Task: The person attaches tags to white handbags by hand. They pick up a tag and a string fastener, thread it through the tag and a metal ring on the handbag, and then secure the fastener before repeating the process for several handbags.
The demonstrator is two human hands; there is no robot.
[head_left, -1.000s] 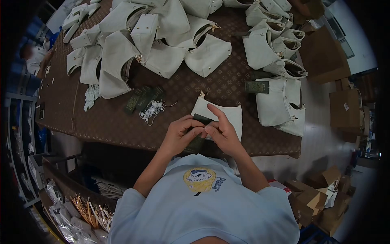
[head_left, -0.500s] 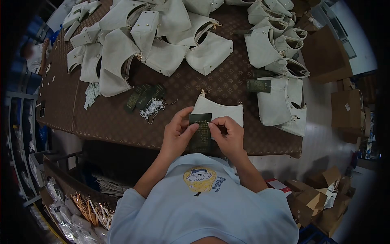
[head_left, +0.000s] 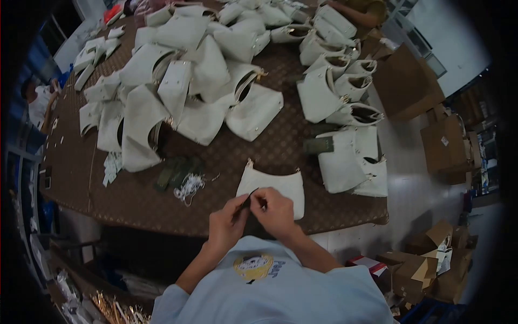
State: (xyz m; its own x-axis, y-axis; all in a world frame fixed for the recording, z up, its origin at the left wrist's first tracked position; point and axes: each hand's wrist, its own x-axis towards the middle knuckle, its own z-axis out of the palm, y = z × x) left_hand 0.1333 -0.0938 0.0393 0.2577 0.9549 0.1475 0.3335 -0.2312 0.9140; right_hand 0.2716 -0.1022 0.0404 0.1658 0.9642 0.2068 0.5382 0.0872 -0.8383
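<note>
My left hand (head_left: 226, 222) is closed on a dark green hang tag (head_left: 246, 203), now turned nearly edge-on and mostly hidden by the fingers. My right hand (head_left: 274, 213) meets it at the tag's upper end, its thumb and fingers pinched; what they hold is too small to make out. Just beyond both hands a white handbag (head_left: 278, 186) lies flat on the brown patterned table (head_left: 216, 171). To the left are a bunch of white strings (head_left: 189, 189) and several dark green tags (head_left: 171, 173).
White handbags (head_left: 202, 119) are heaped across the far left of the table. More bags (head_left: 340, 167) line the right side, one with a green tag (head_left: 318, 144). Cardboard boxes (head_left: 415, 267) stand on the floor at right. Other people (head_left: 39, 105) are at the table's far edges.
The tag has turned from facing me to nearly edge-on, and my hands have drawn together at its upper end. The view has tilted up, showing more of the far table.
</note>
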